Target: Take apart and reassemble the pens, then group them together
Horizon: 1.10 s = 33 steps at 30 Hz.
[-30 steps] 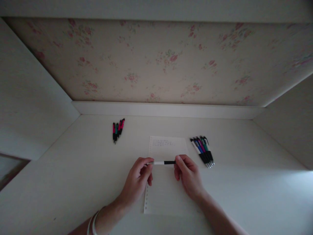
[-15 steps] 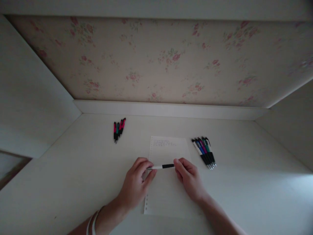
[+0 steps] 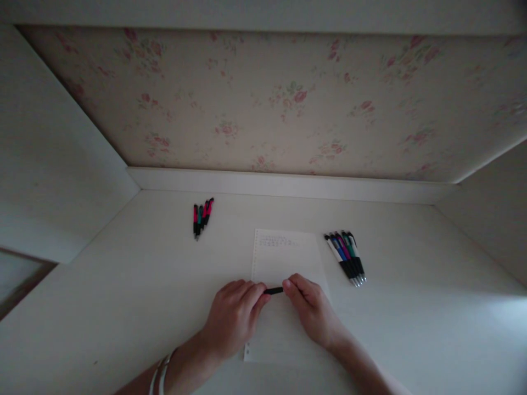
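A pen point(image 3: 274, 291) lies level between my two hands, above a sheet of paper point(image 3: 288, 334) with punched holes along its left edge and some handwriting at its top. My left hand point(image 3: 235, 314) is closed round the pen's left part and hides it. The fingertips of my right hand point(image 3: 313, 312) pinch the pen's right end. Only a short black stretch of the pen shows between the hands.
Several pens with black grips point(image 3: 346, 258) lie fanned to the right of the paper. Another group of red and green pens point(image 3: 202, 218) lies at the back left. The white desk point(image 3: 164, 285) is bounded by side panels and a back ledge point(image 3: 288, 186).
My left hand has slid right along the pen, covering its white part. Both hands have come closer together and slightly lower in view.
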Each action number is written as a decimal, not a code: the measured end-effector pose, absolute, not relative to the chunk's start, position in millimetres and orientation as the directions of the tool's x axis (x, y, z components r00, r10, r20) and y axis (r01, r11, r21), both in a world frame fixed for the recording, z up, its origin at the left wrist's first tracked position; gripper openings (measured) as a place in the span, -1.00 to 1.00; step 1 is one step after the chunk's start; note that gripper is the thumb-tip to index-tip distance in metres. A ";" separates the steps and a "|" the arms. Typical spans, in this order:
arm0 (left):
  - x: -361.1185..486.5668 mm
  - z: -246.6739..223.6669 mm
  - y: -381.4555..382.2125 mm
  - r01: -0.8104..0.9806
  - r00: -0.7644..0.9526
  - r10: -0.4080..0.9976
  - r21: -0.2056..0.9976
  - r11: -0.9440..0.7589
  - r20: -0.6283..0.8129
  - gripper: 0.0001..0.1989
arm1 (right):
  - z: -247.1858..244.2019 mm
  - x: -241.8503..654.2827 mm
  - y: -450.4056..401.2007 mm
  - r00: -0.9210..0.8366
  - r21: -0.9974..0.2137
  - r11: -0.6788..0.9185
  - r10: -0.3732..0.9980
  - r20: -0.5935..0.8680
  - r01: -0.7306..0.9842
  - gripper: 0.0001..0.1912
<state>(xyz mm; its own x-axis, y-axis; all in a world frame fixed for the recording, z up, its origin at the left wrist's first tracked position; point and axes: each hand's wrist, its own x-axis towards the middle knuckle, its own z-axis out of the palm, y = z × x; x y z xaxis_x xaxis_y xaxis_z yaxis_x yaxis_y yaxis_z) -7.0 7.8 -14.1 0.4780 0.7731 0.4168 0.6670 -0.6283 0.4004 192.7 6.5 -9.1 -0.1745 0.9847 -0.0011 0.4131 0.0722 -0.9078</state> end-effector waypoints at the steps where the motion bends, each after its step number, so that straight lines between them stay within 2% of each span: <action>1: -6.8 -13.0 7.8 0.681 0.480 0.771 0.377 -0.628 0.419 -0.86 | -9.7 192.6 6.3 -0.168 -0.908 0.069 0.986 -0.001 0.414 -0.57; 6: -7.8 -7.3 7.6 0.707 0.479 0.756 0.314 -0.633 0.447 -0.91 | -9.4 191.1 5.9 -0.163 -0.910 0.023 0.985 -0.049 0.415 -0.53; 14: -8.9 -9.5 5.4 0.692 0.502 0.773 0.357 -0.628 0.387 -0.92 | -7.2 192.3 3.0 -0.206 -0.917 0.034 0.977 -0.053 0.397 -0.54; 20: -8.0 -11.6 5.5 0.687 0.512 0.789 0.389 -0.614 0.341 -0.87 | -9.9 190.8 -0.3 -0.227 -0.878 0.098 0.974 -0.012 0.469 -0.56; 26: -7.6 -10.6 3.9 0.654 0.509 0.834 0.533 -0.536 0.214 -0.79 | -12.7 192.1 -0.4 -0.264 -0.853 0.149 0.964 0.013 0.501 -0.59; 33: -9.7 8.2 9.8 0.616 0.480 0.874 0.736 -0.280 -0.069 -0.70 | -10.6 194.2 -2.0 -0.337 -0.827 0.227 0.940 0.048 0.515 -0.62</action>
<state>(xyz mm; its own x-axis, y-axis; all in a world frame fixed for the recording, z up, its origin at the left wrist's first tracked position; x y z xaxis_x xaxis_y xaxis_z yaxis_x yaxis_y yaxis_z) -9.7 9.8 8.2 0.4801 0.8745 -0.0691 0.6159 -0.2800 0.7363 194.2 -2.0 -10.6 -0.3374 0.9401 0.0485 0.5148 0.2274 -0.8266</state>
